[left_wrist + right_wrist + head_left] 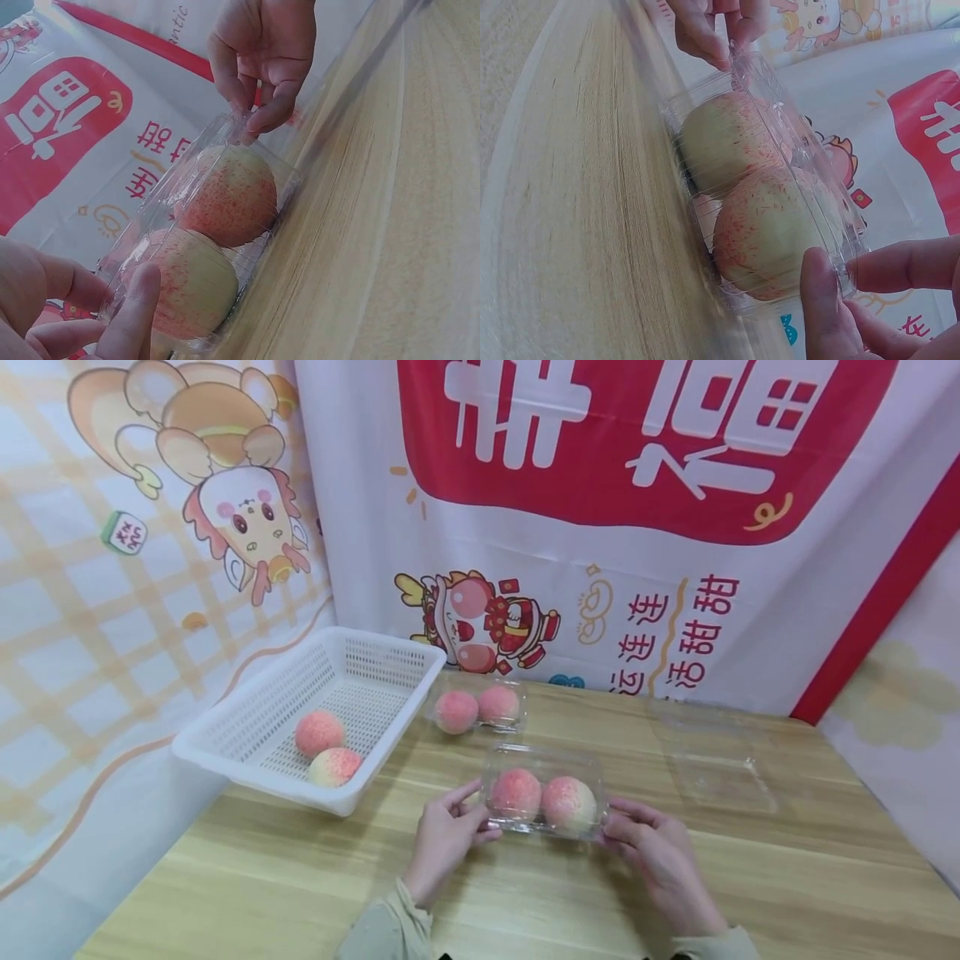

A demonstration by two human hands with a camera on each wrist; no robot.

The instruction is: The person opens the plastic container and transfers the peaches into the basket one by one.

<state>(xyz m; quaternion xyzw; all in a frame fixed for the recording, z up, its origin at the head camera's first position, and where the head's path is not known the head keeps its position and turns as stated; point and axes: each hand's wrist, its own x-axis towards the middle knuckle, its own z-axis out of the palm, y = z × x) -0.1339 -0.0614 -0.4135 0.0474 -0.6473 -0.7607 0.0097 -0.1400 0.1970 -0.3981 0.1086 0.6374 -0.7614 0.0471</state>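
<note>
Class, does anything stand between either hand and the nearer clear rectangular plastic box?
Nothing visible does: the left hand pinches the left end of the nearer clear rectangular plastic box, and the right hand pinches its right end.

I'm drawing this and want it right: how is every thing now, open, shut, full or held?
Held clear box: lid over two peaches; can't tell if latched
Left hand: pinching the box's left end
Right hand: pinching its right end
Back clear box: two peaches inside
Far-right clear box: no peaches inside
White basket: open-topped, two peaches inside
</note>
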